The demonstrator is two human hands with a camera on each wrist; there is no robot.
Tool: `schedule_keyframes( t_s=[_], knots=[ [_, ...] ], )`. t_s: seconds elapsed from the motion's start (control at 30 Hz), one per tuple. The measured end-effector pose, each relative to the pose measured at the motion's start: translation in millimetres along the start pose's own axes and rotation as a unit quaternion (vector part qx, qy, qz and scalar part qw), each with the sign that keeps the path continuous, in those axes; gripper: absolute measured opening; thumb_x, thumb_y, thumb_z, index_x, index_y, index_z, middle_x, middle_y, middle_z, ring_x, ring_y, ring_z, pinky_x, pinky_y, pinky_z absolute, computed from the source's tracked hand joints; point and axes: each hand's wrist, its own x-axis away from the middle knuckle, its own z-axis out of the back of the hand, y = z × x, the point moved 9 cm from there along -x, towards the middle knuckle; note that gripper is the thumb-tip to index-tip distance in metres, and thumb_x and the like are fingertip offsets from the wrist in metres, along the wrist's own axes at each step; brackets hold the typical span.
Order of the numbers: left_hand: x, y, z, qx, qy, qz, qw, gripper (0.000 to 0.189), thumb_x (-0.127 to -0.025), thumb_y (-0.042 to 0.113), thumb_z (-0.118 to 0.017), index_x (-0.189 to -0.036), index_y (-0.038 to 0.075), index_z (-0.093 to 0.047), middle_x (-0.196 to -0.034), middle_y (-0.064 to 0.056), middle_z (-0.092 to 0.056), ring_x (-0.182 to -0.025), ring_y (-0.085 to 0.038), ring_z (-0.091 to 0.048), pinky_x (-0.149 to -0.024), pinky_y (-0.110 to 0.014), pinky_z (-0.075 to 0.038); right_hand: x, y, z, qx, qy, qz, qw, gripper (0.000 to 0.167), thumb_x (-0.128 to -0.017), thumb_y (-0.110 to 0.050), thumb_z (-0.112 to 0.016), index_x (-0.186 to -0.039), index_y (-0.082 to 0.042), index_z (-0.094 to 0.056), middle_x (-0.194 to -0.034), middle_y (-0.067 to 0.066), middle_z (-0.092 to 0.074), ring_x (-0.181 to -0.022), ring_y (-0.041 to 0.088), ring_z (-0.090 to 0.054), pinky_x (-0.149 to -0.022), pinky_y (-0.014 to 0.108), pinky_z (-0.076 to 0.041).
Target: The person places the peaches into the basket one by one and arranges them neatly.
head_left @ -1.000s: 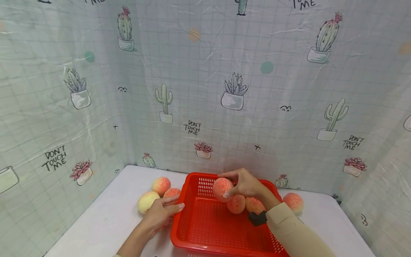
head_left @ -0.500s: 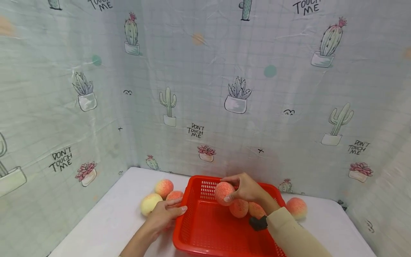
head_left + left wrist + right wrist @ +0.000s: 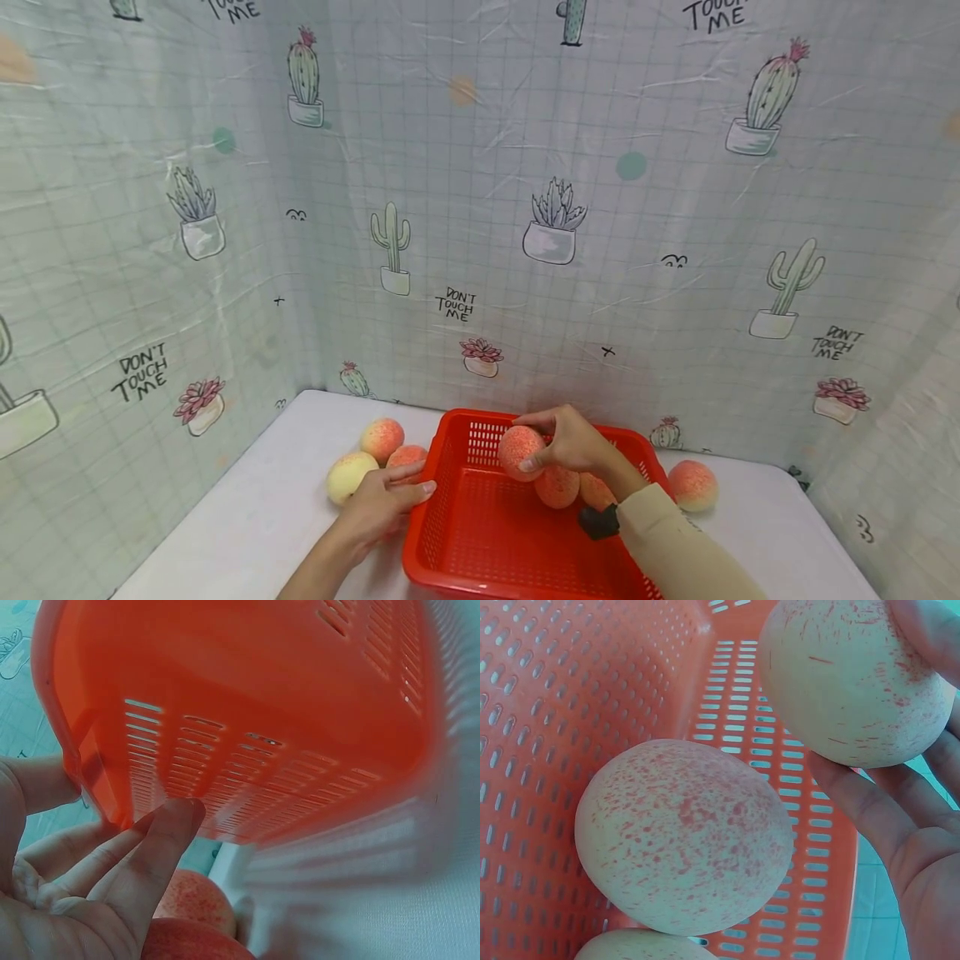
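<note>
A red plastic basket (image 3: 510, 542) with slotted walls stands on the table. At its left rim my left hand (image 3: 378, 504) grips the edge, thumb over the rim and fingers against the outer slotted wall (image 3: 225, 780). Near the basket's back wall, my right hand (image 3: 573, 442) holds a round pink-red peach (image 3: 521, 452) between thumb and fingers. In the right wrist view that peach (image 3: 847, 682) looks pale with red streaks, above a second peach (image 3: 682, 836) in the basket. Two peaches sit inside, one at the middle (image 3: 557, 487), the other partly behind my right wrist.
Left of the basket lie a yellowish peach (image 3: 351, 477), a yellow-pink one (image 3: 382, 439) and a pink one (image 3: 407, 458) close to my left fingers. Another peach (image 3: 692, 486) lies right of the basket. A cactus-print curtain (image 3: 480, 208) surrounds the white table (image 3: 255, 492).
The head view has shifted slightly, moving the scene a little right and down. Both hands keep their holds on the basket rim and the peach, with almost no movement relative to the basket.
</note>
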Motion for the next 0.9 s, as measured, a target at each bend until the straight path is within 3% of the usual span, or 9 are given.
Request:
schedule_keyframes(
  t_s=[0.17,0.47,0.9],
  knots=[
    [2.0,2.0,-1.8,0.013,-0.012,-0.013,0.9998,0.072,-0.095,0.025,-0.077,-0.152,-0.007,-0.046,-0.137,-0.025,-0.067,-0.101,-0.023,-0.076,-0.086,-0.043,-0.066,-1.9,0.1,-0.5,0.005,0.005,0.006,1.0,0.06,-0.073,-0.017,-0.095,-0.128,-0.005,-0.074,-0.118,0.013,-0.078,-0.097,0.018,-0.072,-0.085,0.035,-0.064],
    [1.4,-0.4,-2.2,0.02,-0.026,-0.009,0.9994,0.076,-0.095,0.026,-0.077,-0.153,-0.009,-0.043,-0.136,-0.026,-0.068,-0.104,-0.025,-0.077,-0.087,-0.045,-0.065,-3.1,5.1,-4.4,0.006,0.013,-0.004,0.9999,0.059,-0.073,-0.021,-0.096,-0.127,-0.007,-0.075,-0.116,0.01,-0.078,-0.094,0.018,-0.071,-0.084,0.036,-0.065],
    [2.8,1.3,-1.5,0.009,-0.013,-0.011,0.9998,0.074,-0.094,0.027,-0.078,-0.151,-0.008,-0.047,-0.134,-0.024,-0.069,-0.099,-0.022,-0.076,-0.085,-0.042,-0.066,-4.3,11.0,-9.1,0.004,0.012,-0.004,0.9999,0.059,-0.074,-0.021,-0.096,-0.127,-0.006,-0.075,-0.117,0.01,-0.079,-0.097,0.02,-0.072,-0.085,0.038,-0.065]
  ],
)
